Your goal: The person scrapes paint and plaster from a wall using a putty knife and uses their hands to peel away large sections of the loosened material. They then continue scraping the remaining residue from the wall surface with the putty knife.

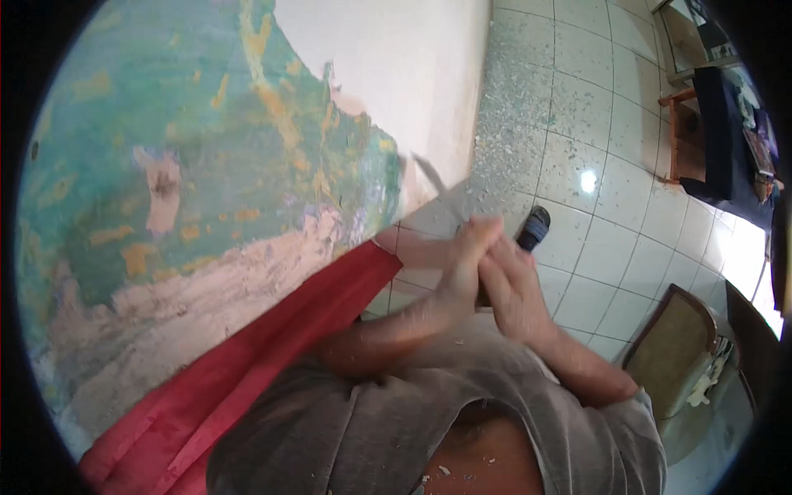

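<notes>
A scraper with a thin grey blade point(429, 174), smeared by motion, points up and left from my hands toward the wall's edge. My left hand point(469, 257) is closed round its handle, which the fingers mostly hide. Right beside it and touching it, my right hand point(513, 289) is closed too, on the same grip. In front of the blade, the wall point(223, 140) carries worn green and yellow paint, with bare pinkish plaster along the bottom. A white scraped area point(396, 74) shows at the upper part.
Paint chips point(516, 115) litter the tiled floor point(627, 239) along the wall. A red cloth point(272, 330) hangs at my left. A dark sandal point(535, 228) is on the floor ahead. To the right are a brown padded chair point(672, 351) and a dark-covered table point(716, 132).
</notes>
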Demonstrator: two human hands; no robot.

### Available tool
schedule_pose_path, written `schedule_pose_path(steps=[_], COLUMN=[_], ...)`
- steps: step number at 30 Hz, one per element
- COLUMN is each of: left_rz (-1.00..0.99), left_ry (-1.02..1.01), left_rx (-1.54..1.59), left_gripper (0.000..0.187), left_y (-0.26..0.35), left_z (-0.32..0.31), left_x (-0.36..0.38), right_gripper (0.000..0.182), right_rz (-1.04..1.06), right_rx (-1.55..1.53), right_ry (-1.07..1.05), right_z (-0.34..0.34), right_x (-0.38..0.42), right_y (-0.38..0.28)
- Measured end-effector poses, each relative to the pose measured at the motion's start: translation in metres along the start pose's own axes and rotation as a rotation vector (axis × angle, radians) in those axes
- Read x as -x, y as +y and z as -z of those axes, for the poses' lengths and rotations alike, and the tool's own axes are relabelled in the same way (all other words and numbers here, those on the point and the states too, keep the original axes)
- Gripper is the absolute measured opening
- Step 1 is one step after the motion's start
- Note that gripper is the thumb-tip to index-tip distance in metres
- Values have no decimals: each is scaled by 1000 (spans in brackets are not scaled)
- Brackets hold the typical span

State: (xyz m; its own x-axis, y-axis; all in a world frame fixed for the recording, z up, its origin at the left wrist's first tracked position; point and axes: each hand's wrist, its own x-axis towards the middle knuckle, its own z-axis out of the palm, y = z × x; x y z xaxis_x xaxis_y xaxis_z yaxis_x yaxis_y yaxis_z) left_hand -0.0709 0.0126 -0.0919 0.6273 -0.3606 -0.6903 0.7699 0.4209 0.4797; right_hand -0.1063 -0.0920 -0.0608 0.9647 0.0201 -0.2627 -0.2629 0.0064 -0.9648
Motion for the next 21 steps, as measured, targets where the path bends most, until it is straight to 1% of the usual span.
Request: schedule_pose_path(steps=[2,3,5,6,8,9,11,12,14,15,17,18,20,21], left_rz=[-135,-124,-47,-59,-53,-49,-58,-65,-88,-95,-79,-77,-143,-143], left_ry=[-148,-155,160,166,84,89,95,102,142,152,192,200,99,108], left_rx=[-138,-150,-36,-42,-100,-94,-80,-71,-26,-18,-10,-4,-20,-15], left_gripper=[36,36,41,41,41,41,41,41,40,40,40,40,41,41], left_y=[8,19,50,59,65,62,55,52,43,38,25,17,1,-3], left_z=[4,1,-10,-14,-22,-24,-26,-27,-26,-25,-23,-24,-27,-27], left_x=[8,2,-26,-33,-42,-44,-49,-48,-42,-37,-24,-17,-1,7], right_gripper=[39,39,44,44,24,24,22,22,22,22,24,24,46,46], right_rz=[85,84,114,124,367,360,141,141,416,416,346,340,70,65], right_rx=[130,124,138,131,126,127,21,23,165,162,122,121,-5,-8], right_ry=[-90,-74,-143,-149,35,30,-107,-121,-31,-45,-161,-169,-317,-326], right_z=[1,-1,-11,-13,-12,-7,4,6,6,8,12,17,26,26], right_x=[1,-10,-57,-66,-72,-70,-70,-69,-65,-60,-42,-32,-12,-1], right_y=[-4,4,22,21,20,20,17,19,26,27,30,29,18,14])
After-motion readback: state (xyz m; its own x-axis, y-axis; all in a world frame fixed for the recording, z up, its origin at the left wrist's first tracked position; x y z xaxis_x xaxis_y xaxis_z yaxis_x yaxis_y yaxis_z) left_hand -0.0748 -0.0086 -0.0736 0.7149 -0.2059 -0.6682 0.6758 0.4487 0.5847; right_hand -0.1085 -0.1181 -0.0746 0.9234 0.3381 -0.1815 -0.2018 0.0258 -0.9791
